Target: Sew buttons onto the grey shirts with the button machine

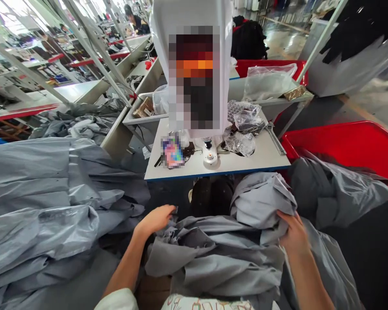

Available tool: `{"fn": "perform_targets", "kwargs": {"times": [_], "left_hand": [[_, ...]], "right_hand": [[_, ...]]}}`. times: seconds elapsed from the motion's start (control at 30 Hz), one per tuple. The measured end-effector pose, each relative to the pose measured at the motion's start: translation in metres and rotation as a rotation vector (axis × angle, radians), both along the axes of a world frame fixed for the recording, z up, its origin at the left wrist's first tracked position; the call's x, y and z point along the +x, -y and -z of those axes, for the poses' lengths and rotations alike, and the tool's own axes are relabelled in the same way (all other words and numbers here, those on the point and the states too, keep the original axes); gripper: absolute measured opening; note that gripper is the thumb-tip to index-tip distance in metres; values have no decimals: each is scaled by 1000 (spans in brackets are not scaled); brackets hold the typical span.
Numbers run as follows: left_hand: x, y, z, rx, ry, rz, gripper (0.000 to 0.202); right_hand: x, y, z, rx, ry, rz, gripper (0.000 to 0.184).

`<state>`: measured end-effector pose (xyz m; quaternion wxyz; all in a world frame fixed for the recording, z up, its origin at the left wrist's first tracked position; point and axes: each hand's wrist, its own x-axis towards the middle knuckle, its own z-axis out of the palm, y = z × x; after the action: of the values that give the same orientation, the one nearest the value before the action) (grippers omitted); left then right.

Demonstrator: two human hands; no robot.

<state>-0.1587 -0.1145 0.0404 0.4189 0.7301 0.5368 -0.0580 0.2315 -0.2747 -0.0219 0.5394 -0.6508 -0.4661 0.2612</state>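
Hands apart, I had my right hand [292, 234] closed on a fold of the grey cloth [213, 262] heaped at 6 o'clock, seemingly bunched close to keep it gathered, while my left hand [155, 219] lay narrow at its edge, whether gripping I couldn't tell.

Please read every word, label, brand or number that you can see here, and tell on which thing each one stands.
No text can be read. The patch on the white machine cover and the colourful flat object on the worktable are pixelated. The dark print on the plastic garment bag is too blurred. The coloured marks on the printed shirt are cut off.
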Motion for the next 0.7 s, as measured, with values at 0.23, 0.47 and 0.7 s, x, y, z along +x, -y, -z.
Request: {"fn": "perform_targets", "kwargs": {"times": [0.23,0.47,0.7], "left_hand": [[138,56,-38,86,662,185,103],[144,55,-18,20,826,5,44],[118,31,-25,-76,696,-7,48]], "right_hand": [[-84,-18,-46,-175,-431,-300,62],[-71,-20,-88,-69,-20,-464,36],[-35,-58,-105,161,218,-269,43]]}}
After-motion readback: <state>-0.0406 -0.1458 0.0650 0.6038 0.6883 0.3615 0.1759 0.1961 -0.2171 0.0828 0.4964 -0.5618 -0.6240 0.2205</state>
